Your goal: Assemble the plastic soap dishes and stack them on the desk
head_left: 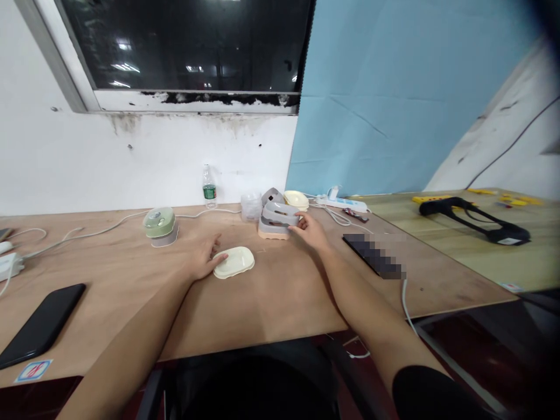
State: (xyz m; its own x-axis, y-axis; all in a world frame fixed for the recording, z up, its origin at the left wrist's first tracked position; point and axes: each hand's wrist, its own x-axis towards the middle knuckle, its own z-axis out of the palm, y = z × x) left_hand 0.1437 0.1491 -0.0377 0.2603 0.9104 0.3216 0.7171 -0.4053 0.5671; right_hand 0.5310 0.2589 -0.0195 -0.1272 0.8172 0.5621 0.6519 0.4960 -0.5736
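A shallow cream oval dish [235, 262] lies on the table in front of me. My left hand [209, 256] is at its left end, thumb laid over the rim and the other fingers spread apart. Farther back and to the right, a grey oval tray with slots [280, 213] sits tilted on a stack with a peach-coloured base [273, 234]. My right hand [310, 229] pinches the right end of this grey tray between thumb and fingers. Behind the stack are a grey piece with a hole [272, 196], cream oval dishes [296, 199] and a clear plastic container [251, 207].
A green-lidded round container [159, 223] stands at left, near a cable. A plastic bottle [209, 188] is by the wall. Phones lie at left [41, 324] and right [374, 256]. A power strip [343, 203] and a black frame-like object [476, 220] are at right.
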